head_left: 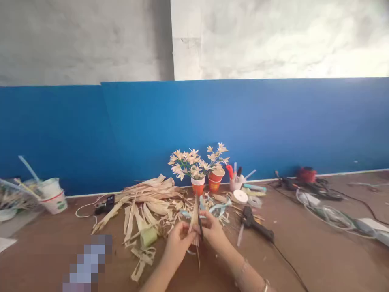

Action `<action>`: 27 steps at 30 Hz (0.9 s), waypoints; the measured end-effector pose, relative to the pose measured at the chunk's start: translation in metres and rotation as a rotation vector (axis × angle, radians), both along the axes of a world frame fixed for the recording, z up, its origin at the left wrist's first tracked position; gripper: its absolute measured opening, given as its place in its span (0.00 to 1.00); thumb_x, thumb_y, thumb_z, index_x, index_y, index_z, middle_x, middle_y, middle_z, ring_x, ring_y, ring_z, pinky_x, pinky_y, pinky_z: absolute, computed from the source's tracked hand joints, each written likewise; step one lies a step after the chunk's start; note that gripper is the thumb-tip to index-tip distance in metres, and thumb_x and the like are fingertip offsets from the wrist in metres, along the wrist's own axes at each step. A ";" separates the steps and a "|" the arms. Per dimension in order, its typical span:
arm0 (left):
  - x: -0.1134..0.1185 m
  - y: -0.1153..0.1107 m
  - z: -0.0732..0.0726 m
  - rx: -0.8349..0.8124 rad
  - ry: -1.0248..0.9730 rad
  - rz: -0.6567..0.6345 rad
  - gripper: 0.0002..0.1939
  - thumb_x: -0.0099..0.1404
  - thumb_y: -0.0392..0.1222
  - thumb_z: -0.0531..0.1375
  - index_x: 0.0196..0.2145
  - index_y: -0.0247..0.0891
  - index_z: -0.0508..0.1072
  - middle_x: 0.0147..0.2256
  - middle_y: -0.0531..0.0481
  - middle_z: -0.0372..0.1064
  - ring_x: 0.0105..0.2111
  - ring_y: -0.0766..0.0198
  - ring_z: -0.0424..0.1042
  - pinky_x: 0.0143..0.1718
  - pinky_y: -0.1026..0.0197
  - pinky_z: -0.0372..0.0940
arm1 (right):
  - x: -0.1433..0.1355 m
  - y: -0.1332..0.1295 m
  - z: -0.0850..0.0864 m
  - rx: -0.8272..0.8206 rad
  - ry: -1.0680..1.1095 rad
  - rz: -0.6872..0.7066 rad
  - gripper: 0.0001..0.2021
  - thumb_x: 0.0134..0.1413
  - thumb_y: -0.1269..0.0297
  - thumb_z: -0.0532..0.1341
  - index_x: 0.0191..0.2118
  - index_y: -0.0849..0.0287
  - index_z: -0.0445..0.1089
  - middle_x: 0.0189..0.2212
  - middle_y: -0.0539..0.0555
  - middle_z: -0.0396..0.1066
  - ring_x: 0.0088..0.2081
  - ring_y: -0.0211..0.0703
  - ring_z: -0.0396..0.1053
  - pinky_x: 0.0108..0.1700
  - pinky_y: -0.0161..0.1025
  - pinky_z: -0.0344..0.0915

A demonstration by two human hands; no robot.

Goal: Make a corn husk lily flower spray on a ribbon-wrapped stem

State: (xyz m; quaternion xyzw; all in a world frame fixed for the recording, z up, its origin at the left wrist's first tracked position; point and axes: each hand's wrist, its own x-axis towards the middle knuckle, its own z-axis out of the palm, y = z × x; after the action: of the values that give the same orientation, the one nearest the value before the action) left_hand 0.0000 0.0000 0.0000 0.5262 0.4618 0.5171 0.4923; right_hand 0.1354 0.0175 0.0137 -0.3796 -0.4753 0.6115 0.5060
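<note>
My left hand (179, 241) is closed on a pale dried corn husk strip (194, 221) that stands upright between my hands. My right hand (215, 234) grips dark scissors (199, 215), whose blades point away from me alongside the strip. A narrow end hangs below my fingers. Just beyond, pale husk flowers (190, 160) on green stems rise from a red and white paper cup (197, 186). Left of my hands lies a pile of dried husks (152, 198), with a light green roll (148, 236) at its near edge.
A black glue gun (253, 223) with a trailing cord lies to the right. Behind it are a white tape roll (240, 196) and a cup of tools (237, 182). Cables (331, 217) spread at far right. Paper cups (54, 196) stand at left, before a blue partition (243, 121).
</note>
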 end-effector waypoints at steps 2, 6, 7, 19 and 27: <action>0.000 -0.004 0.003 -0.097 -0.046 0.017 0.19 0.46 0.53 0.65 0.22 0.36 0.66 0.16 0.59 0.61 0.16 0.74 0.57 0.18 0.70 0.51 | 0.002 0.002 -0.001 0.018 0.011 0.003 0.27 0.22 0.59 0.74 0.32 0.57 0.62 0.17 0.44 0.67 0.19 0.35 0.63 0.22 0.32 0.60; 0.002 -0.009 0.007 -0.225 -0.169 -0.022 0.21 0.47 0.57 0.64 0.23 0.38 0.62 0.11 0.65 0.49 0.11 0.77 0.42 0.14 0.70 0.36 | 0.004 0.004 -0.003 0.043 0.041 0.004 0.26 0.23 0.60 0.74 0.33 0.57 0.63 0.17 0.44 0.67 0.19 0.35 0.63 0.23 0.32 0.60; 0.002 -0.009 0.007 -0.236 -0.182 -0.047 0.21 0.47 0.57 0.64 0.23 0.38 0.62 0.11 0.65 0.49 0.10 0.78 0.41 0.13 0.70 0.34 | 0.005 0.004 -0.003 0.046 0.047 0.004 0.26 0.23 0.60 0.74 0.33 0.57 0.63 0.17 0.44 0.67 0.19 0.34 0.62 0.22 0.32 0.60; -0.004 -0.004 0.010 -0.181 -0.217 0.059 0.16 0.52 0.53 0.61 0.30 0.36 0.67 0.11 0.65 0.48 0.12 0.77 0.43 0.14 0.71 0.33 | 0.009 -0.002 -0.007 0.045 -0.017 0.145 0.22 0.31 0.58 0.72 0.33 0.57 0.62 0.20 0.43 0.65 0.20 0.32 0.62 0.22 0.29 0.57; 0.001 -0.005 0.014 -0.168 -0.144 0.003 0.14 0.48 0.47 0.63 0.28 0.35 0.67 0.15 0.62 0.56 0.11 0.78 0.46 0.12 0.72 0.37 | -0.001 -0.007 -0.009 0.084 -0.040 0.061 0.23 0.29 0.61 0.72 0.33 0.58 0.62 0.18 0.44 0.65 0.21 0.33 0.60 0.24 0.31 0.57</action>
State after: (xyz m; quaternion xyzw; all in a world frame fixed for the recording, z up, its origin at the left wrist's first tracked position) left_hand 0.0009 -0.0054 0.0143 0.4437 0.4679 0.5139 0.5658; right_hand 0.1344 0.0108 0.0047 -0.3554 -0.5221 0.5983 0.4931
